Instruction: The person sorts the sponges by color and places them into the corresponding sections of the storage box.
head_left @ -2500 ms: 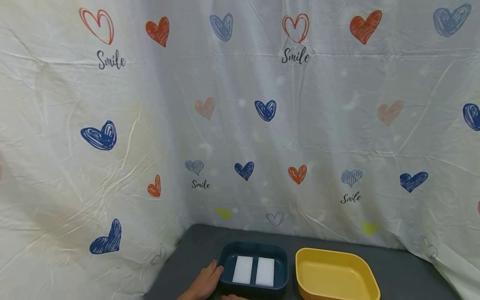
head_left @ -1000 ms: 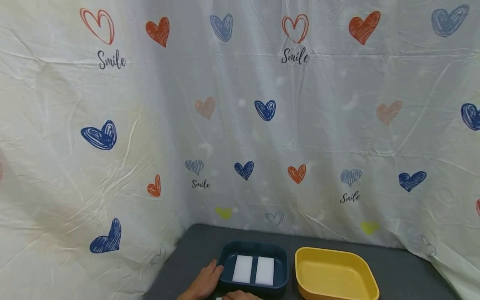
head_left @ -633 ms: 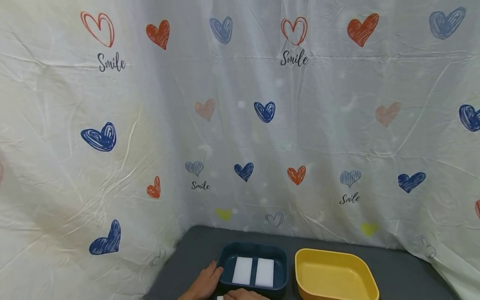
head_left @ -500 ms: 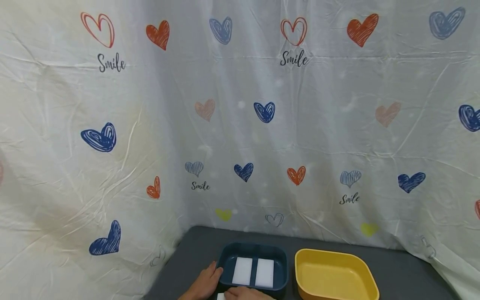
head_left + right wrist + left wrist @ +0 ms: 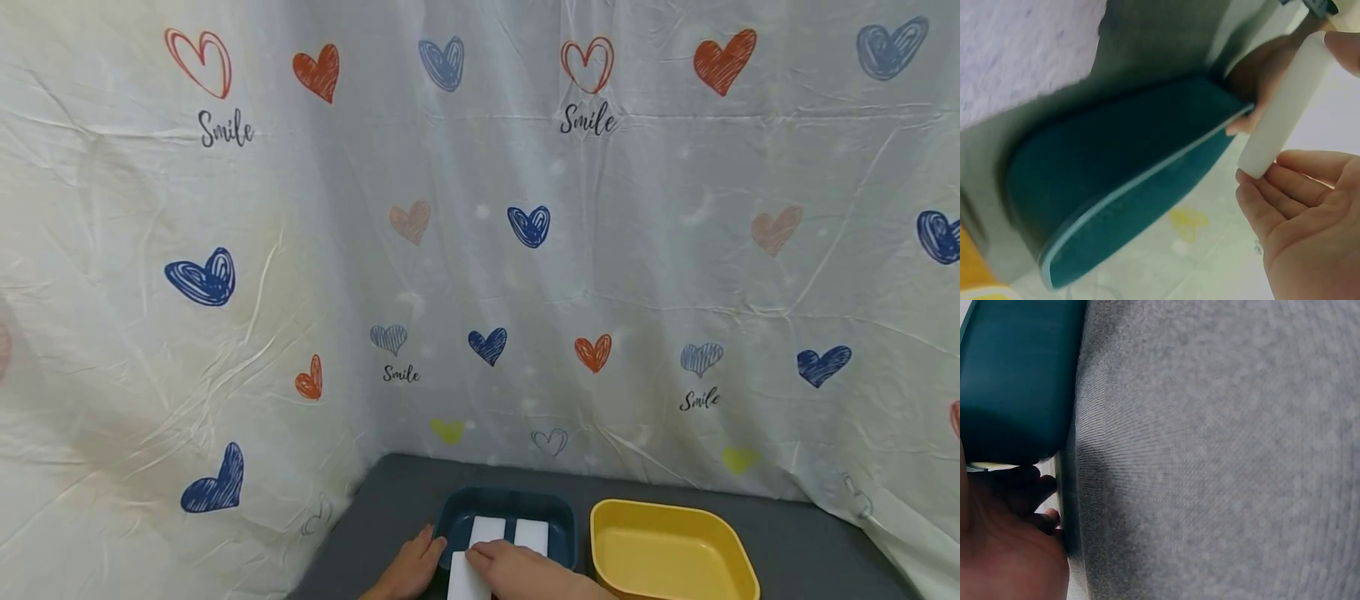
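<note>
In the head view a dark blue-green plastic basin (image 5: pixel 459 518) sits on the grey table, with two white sponge blocks, left (image 5: pixel 488 529) and right (image 5: pixel 532 535), side by side in it. My left hand (image 5: pixel 407 564) grips the basin's left side. My right hand (image 5: pixel 528 572) pinches another white sponge block (image 5: pixel 466 579) above the basin's near edge, thumb at one end and fingertips at the other, as the right wrist view shows. In the left wrist view the left fingers (image 5: pixel 1029 494) lie curled by the basin's wall (image 5: pixel 1019 381).
A yellow basin (image 5: pixel 667 546) stands to the right on the grey tabletop (image 5: pixel 420 475). Behind and to the left hangs a white curtain (image 5: pixel 637 275) printed with hearts. A pale, rough-surfaced thing (image 5: pixel 1022 56) is close to the right wrist camera.
My right hand has come up from the bottom edge, bringing the white sponge block forward over the basin's near edge. The left hand has stayed on the basin; the view has shifted slightly.
</note>
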Action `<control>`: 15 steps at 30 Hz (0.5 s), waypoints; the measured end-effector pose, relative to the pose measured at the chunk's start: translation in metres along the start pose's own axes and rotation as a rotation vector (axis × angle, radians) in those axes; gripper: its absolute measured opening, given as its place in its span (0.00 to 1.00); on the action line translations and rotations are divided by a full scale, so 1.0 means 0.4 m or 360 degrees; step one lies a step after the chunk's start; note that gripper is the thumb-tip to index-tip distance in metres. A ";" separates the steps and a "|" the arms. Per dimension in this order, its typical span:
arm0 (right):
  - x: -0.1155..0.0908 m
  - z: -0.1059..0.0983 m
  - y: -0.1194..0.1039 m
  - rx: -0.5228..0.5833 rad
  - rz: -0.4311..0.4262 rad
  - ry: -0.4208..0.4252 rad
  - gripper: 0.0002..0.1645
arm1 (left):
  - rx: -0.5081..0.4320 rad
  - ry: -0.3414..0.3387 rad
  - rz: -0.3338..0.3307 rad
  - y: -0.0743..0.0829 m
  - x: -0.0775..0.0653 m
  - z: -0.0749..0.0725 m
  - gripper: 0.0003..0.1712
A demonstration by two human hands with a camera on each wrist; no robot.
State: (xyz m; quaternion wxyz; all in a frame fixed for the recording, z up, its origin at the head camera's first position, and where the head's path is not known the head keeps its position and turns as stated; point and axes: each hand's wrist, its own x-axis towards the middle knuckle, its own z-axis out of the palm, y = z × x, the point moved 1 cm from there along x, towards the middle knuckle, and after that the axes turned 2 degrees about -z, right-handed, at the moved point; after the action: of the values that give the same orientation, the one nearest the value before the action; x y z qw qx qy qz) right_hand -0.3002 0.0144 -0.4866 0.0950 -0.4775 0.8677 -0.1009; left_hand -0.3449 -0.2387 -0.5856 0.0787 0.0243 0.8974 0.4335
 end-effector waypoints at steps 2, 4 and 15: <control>-0.007 -0.015 0.002 0.0013 0.0060 -0.0003 0.42 | 0.0013 0.0006 -0.0003 0.002 -0.002 0.000 0.48; -0.014 -0.027 0.005 0.0036 0.0106 0.0019 0.46 | 0.0022 0.0032 -0.0001 0.003 -0.004 0.002 0.49; -0.047 -0.071 0.044 -0.0056 0.0139 0.0169 0.51 | -0.0005 0.0056 -0.0061 0.001 0.001 0.008 0.46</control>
State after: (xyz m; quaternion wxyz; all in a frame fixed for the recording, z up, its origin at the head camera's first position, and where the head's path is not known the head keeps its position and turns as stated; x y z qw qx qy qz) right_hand -0.3120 0.0419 -0.4627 0.0447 -0.4347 0.8931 -0.1067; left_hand -0.3449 -0.2357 -0.5872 0.0713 -0.0006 0.8983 0.4336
